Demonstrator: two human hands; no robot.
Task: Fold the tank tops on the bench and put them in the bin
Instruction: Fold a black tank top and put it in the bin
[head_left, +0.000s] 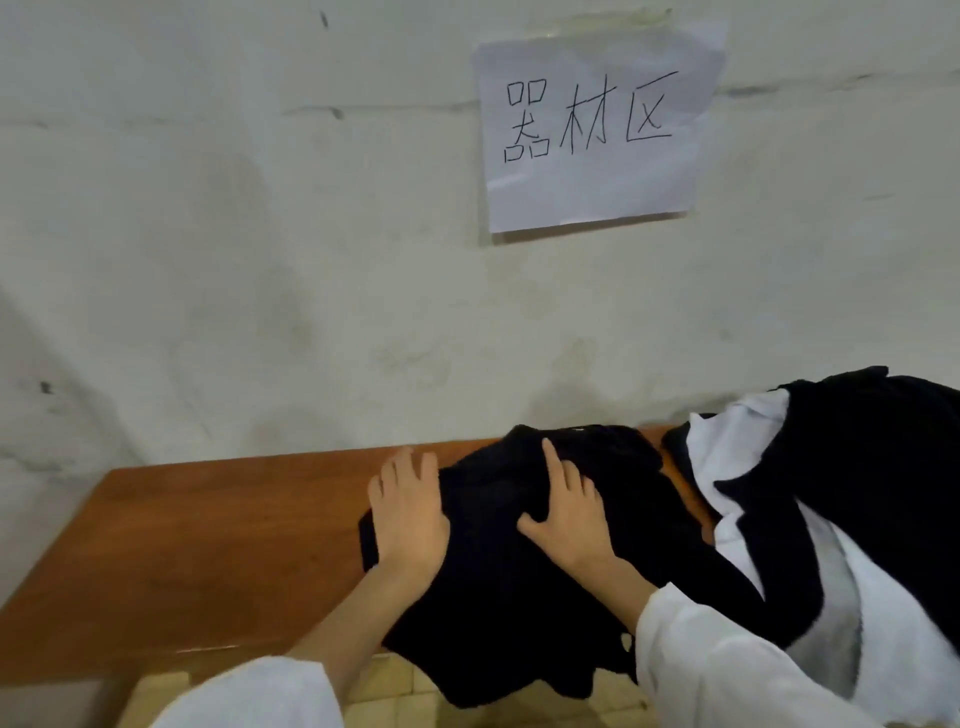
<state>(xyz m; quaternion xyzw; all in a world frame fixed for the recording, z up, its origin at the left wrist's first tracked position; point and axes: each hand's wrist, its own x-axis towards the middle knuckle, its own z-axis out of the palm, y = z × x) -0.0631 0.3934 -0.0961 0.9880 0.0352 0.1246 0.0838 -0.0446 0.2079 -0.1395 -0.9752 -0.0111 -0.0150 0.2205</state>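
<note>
A black tank top (498, 571) lies spread on the brown wooden bench (208, 545), and its lower part hangs over the front edge. My left hand (408, 512) rests flat on its left edge, fingers straight and partly on the bench. My right hand (569, 506) presses flat on the middle of the cloth with the fingers spread. To the right lies a heap of black and white tank tops (831, 493). No bin is in view.
A pale, stained wall stands right behind the bench, with a paper sign (597, 124) taped to it. Bare bench surface stretches to the left of my hands. Yellowish floor tiles (395, 691) show below the front edge.
</note>
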